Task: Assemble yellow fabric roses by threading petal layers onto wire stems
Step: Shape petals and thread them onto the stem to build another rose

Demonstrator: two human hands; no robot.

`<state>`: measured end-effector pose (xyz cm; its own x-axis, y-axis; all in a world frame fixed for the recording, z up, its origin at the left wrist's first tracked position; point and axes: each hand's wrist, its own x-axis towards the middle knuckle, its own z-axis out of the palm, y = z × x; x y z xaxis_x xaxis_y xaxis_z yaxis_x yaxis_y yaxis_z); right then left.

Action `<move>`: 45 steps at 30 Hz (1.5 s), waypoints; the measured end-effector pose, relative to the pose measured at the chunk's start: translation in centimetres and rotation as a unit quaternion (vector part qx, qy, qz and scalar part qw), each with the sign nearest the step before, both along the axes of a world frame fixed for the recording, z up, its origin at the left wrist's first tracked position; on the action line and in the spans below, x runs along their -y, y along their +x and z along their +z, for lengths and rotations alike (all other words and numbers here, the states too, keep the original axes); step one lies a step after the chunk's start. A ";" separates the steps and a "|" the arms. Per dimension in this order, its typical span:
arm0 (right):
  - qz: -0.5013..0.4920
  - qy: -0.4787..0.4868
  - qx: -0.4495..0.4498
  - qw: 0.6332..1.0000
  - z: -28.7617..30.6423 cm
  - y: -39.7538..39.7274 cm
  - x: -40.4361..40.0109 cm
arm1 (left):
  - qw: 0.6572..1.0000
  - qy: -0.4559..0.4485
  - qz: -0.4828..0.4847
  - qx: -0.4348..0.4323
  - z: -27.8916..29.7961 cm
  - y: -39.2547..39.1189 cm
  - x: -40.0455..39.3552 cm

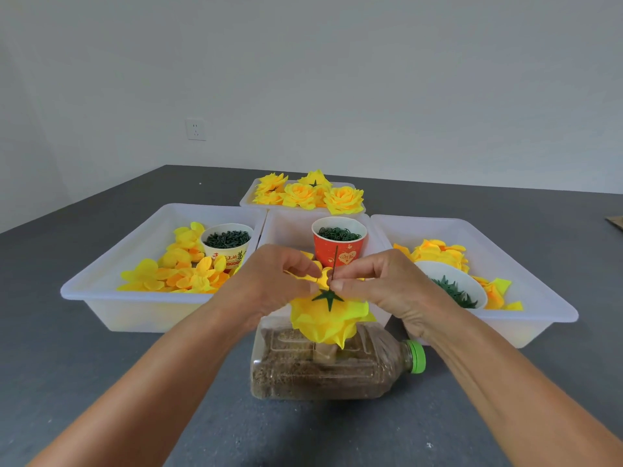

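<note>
Grey worktop (101,382) runs under a plain pale wall, and nearest the viewer, just below the grip, a clear plastic bottle (323,369) with a green cap lies on its side, filled with brown grain. Above the bottle a yellow fabric rose (325,320) hangs bloom-down, its green star-shaped calyx (327,297) on top, with a thin dark wire stem (334,264) rising straight up from it. Both hands meet at that stem: the left hand (269,284) pinches a small yellow petal layer (317,276) between thumb and fingertips, and the right hand (387,284) pinches the stem just above the calyx. Right behind the grip stands a red paper cup (338,246) of dark green rings in a white tray (286,230). Left of the grip a larger tray (111,298) holds loose petals and a white cup (227,242) of green parts; right of it another tray (526,298) holds petals and a white bowl (451,284). Farthest back, a tray (249,200) holds finished roses (308,193).
</note>
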<state>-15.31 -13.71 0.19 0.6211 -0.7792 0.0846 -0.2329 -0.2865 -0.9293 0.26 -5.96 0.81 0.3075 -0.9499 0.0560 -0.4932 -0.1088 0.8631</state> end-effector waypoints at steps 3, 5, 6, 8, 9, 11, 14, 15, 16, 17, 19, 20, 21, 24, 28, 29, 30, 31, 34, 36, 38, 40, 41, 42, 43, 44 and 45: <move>-0.008 -0.057 -0.010 0.998 0.0 0.3 -0.3 | 0.997 -0.059 -0.003 0.059 -0.5 -0.5 -0.1; -0.012 -0.094 -0.030 0.995 -0.2 0.2 -0.4 | 0.991 -0.073 -0.005 0.115 -0.8 -0.8 -0.1; -0.013 -0.108 -0.039 0.993 -0.3 0.1 -0.5 | 0.988 -0.077 -0.009 0.135 -0.8 -0.8 -0.1; -0.014 -0.100 -0.025 0.995 -0.7 0.0 -0.5 | 0.983 -0.075 -0.018 0.169 -0.7 -0.8 0.0; -0.017 -0.093 -0.011 0.995 -0.9 0.0 -0.6 | 0.979 -0.072 -0.021 0.191 -0.6 -0.8 0.0; -0.037 -0.116 0.003 0.993 -1.3 0.2 -0.7 | 0.970 -0.069 -0.023 0.232 -0.4 -0.8 0.1; -0.053 -0.157 0.002 0.986 -1.9 0.5 -0.7 | 0.963 -0.070 -0.024 0.258 -0.4 -0.9 0.2; -0.049 -0.158 0.004 0.986 -2.0 0.5 -0.6 | 0.963 -0.070 -0.025 0.258 -0.5 -0.9 0.2; -0.043 -0.158 0.007 0.986 -2.1 0.5 -0.5 | 0.962 -0.071 -0.025 0.261 -0.6 -0.8 0.3; -0.038 -0.162 0.009 0.986 -2.1 0.5 -0.5 | 0.962 -0.074 -0.025 0.262 -0.8 -0.8 0.3; -0.034 -0.178 0.014 0.983 -2.3 0.4 -0.6 | 0.963 -0.079 -0.024 0.257 -1.0 -0.7 0.3; -0.037 -0.187 0.014 0.982 -2.5 0.4 -0.6 | 0.964 -0.081 -0.026 0.251 -1.1 -0.7 0.3; -0.041 -0.194 0.011 0.980 -2.6 0.5 -0.6 | 0.966 -0.080 -0.028 0.245 -1.3 -0.6 0.4; -0.049 -0.199 0.007 0.979 -3.0 0.6 -0.5 | 0.968 -0.078 -0.027 0.238 -1.5 -0.5 0.5; -0.051 -0.139 0.042 0.988 -3.3 0.5 -0.8 | 0.970 -0.075 -0.024 0.229 -1.2 -0.5 0.4; -0.047 -0.108 0.050 0.992 -3.1 0.4 -0.8 | 0.973 -0.074 -0.025 0.217 -1.1 -0.4 0.3; -0.040 -0.075 0.056 0.995 -2.9 0.2 -0.8 | 0.976 -0.073 -0.026 0.203 -1.0 -0.4 0.2; -0.029 -0.045 0.062 0.997 -2.6 0.1 -0.7 | 0.979 -0.074 -0.028 0.187 -0.9 -0.4 0.0; -0.008 -0.016 0.075 0.997 -1.8 0.1 -0.6 | 0.989 -0.088 -0.015 0.119 -0.9 -0.3 -0.4; -0.009 -0.029 0.061 0.998 -1.6 0.3 -0.5 | 0.990 -0.090 -0.001 0.112 -1.2 -0.3 -0.6; -0.010 -0.064 0.030 0.997 -1.5 0.4 -0.5 | 0.986 -0.083 0.005 0.142 -1.4 -0.3 -0.6; -0.010 -0.088 0.017 0.996 -1.6 0.4 -0.4 | 0.984 -0.079 0.003 0.158 -1.3 -0.5 -0.6; -0.012 -0.093 0.022 0.995 -1.8 0.4 -0.3 | 0.984 -0.079 0.001 0.163 -1.3 -0.5 -0.6; -0.016 -0.096 0.032 0.995 -2.1 0.4 -0.3 | 0.982 -0.079 -0.003 0.169 -1.2 -0.5 -0.5; -0.023 -0.097 0.046 0.994 -2.4 0.4 -0.3 | 0.981 -0.082 -0.007 0.176 -1.2 -0.5 -0.4; -0.030 -0.101 0.058 0.993 -2.7 0.4 -0.4 | 0.979 -0.085 -0.010 0.183 -1.2 -0.6 -0.3; -0.034 -0.110 0.067 0.991 -3.0 0.4 -0.4 | 0.978 -0.089 -0.011 0.190 -1.3 -0.6 -0.3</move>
<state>-14.89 -13.29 -2.84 0.5389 -0.7730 0.3348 -0.1376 -0.4729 -0.8703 -0.35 -5.64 -0.48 0.2126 -0.9209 0.3266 -0.7823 0.0398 0.6216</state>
